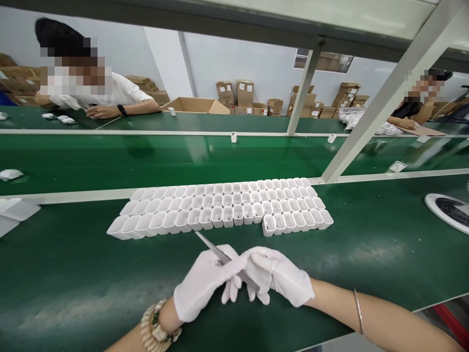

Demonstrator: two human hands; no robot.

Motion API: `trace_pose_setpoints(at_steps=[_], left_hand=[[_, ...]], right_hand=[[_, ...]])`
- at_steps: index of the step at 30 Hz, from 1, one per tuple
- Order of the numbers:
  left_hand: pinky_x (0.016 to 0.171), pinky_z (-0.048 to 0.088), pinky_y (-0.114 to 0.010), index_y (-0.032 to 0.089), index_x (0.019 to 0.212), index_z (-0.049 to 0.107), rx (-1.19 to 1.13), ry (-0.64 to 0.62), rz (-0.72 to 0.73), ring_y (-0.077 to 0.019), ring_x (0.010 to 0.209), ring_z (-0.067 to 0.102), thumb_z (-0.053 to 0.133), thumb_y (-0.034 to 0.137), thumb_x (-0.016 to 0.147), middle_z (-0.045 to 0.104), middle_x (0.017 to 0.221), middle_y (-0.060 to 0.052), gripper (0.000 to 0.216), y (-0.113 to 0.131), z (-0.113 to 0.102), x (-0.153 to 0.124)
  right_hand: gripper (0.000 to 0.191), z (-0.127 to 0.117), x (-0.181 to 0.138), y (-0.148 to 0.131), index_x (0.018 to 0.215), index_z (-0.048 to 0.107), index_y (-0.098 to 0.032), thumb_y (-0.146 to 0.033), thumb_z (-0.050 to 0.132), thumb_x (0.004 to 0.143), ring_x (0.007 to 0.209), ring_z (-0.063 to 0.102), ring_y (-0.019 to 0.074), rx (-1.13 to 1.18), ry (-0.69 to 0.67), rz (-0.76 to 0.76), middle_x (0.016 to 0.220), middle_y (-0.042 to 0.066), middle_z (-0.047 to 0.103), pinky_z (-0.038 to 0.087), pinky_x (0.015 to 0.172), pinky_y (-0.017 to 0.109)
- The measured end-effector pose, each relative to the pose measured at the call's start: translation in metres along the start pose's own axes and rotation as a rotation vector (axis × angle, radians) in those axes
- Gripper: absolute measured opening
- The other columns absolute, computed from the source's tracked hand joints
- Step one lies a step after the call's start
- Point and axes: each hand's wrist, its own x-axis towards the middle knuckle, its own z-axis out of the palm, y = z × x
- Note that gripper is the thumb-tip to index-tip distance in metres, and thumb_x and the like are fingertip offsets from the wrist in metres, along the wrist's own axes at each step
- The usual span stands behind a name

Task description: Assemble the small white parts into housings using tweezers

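Both my hands wear white gloves and meet over the green table [73, 278] near its front edge. My left hand [205, 283] is closed around metal tweezers [212, 248], whose tips point up and left toward the rows of white plastic shells [220, 205]. My right hand [280, 278] is curled against the left, fingers closed on something I cannot make out. The shells stand open side up in several tight rows just beyond my hands.
A green conveyor belt [164, 159] runs behind the shells, carrying a few loose white parts [233, 137]. A slanted white frame post [381, 102] crosses at right. A round white reel [449, 210] lies far right. Two other people sit across the belt; cardboard boxes [245, 95] line the wall.
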Motion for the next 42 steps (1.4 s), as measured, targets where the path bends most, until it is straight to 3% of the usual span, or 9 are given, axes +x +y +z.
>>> trace_pose_setpoints(at_steps=[2,6,12,17,22,28,34,39,42], left_hand=[[0.037,0.035,-0.018,0.014,0.056,0.057,0.020,0.016,-0.013,-0.0077,0.032,0.048,0.075,0.048,0.073,0.060,0.043,-0.002,0.042,0.001,0.000,0.001],[0.037,0.035,-0.016,0.014,0.063,0.060,0.004,0.188,0.034,-0.0065,0.032,0.046,0.075,0.045,0.075,0.061,0.042,0.000,0.037,0.005,-0.006,0.000],[0.035,0.037,-0.017,0.013,0.057,0.060,-0.015,0.020,-0.014,-0.0085,0.033,0.050,0.081,0.043,0.066,0.062,0.045,-0.001,0.038,0.004,0.003,-0.003],[0.037,0.038,-0.016,0.013,0.061,0.062,0.020,0.192,0.065,-0.0073,0.035,0.050,0.081,0.040,0.067,0.062,0.046,-0.001,0.034,0.007,0.002,-0.004],[0.036,0.039,-0.017,0.013,0.059,0.061,0.018,0.037,-0.011,-0.0096,0.038,0.054,0.082,0.043,0.063,0.063,0.050,-0.002,0.037,0.000,0.012,-0.007],[0.039,0.040,-0.017,0.013,0.059,0.065,0.117,0.199,0.108,-0.0077,0.039,0.051,0.080,0.037,0.068,0.062,0.049,-0.002,0.030,0.006,0.000,-0.005],[0.036,0.039,-0.018,0.013,0.058,0.062,0.048,0.025,0.003,-0.0095,0.038,0.054,0.081,0.040,0.064,0.063,0.050,-0.002,0.034,0.000,0.011,-0.006],[0.038,0.040,-0.017,0.013,0.061,0.065,0.058,0.161,0.078,-0.0073,0.038,0.051,0.081,0.034,0.068,0.063,0.048,-0.001,0.028,0.007,0.002,-0.004],[0.038,0.042,-0.018,0.013,0.063,0.065,0.030,0.108,0.099,-0.0085,0.038,0.053,0.078,0.040,0.071,0.064,0.050,-0.002,0.031,0.006,0.003,-0.006]], right_hand=[[0.040,0.000,0.000,0.000,0.106,0.061,-0.012,-0.049,0.058,0.091,0.045,0.057,0.0110,-0.002,0.003,-0.005,0.062,0.001,0.062,0.051,0.055,0.028],[0.038,0.000,-0.001,0.000,0.107,0.062,-0.011,-0.045,0.059,0.092,0.047,0.058,0.0113,0.015,-0.003,-0.028,0.064,0.002,0.065,0.050,0.058,0.029],[0.038,0.000,0.001,0.000,0.103,0.061,-0.011,-0.047,0.058,0.091,0.040,0.053,0.0084,0.016,0.009,-0.006,0.064,0.000,0.063,0.050,0.054,0.027],[0.039,-0.003,0.002,0.001,0.109,0.059,-0.012,-0.047,0.060,0.090,0.047,0.060,0.0119,0.033,0.029,-0.002,0.064,0.001,0.064,0.050,0.053,0.026],[0.041,-0.002,0.003,0.002,0.105,0.059,-0.011,-0.049,0.062,0.089,0.043,0.057,0.0107,0.027,0.046,0.034,0.066,0.002,0.064,0.047,0.046,0.024],[0.040,-0.007,0.004,0.002,0.108,0.059,-0.012,-0.048,0.059,0.090,0.046,0.060,0.0116,0.029,0.029,0.021,0.071,0.004,0.067,0.046,0.047,0.023],[0.042,-0.004,0.003,0.000,0.105,0.059,-0.011,-0.050,0.061,0.089,0.045,0.058,0.0113,0.035,0.037,0.049,0.066,0.003,0.065,0.048,0.046,0.024],[0.039,-0.005,0.003,-0.005,0.108,0.058,-0.012,-0.046,0.058,0.091,0.048,0.061,0.0130,0.042,0.053,0.065,0.070,0.005,0.067,0.043,0.041,0.021],[0.039,-0.005,0.003,-0.006,0.106,0.058,-0.012,-0.048,0.058,0.091,0.045,0.059,0.0124,0.054,0.028,0.087,0.067,0.003,0.065,0.043,0.042,0.022]])
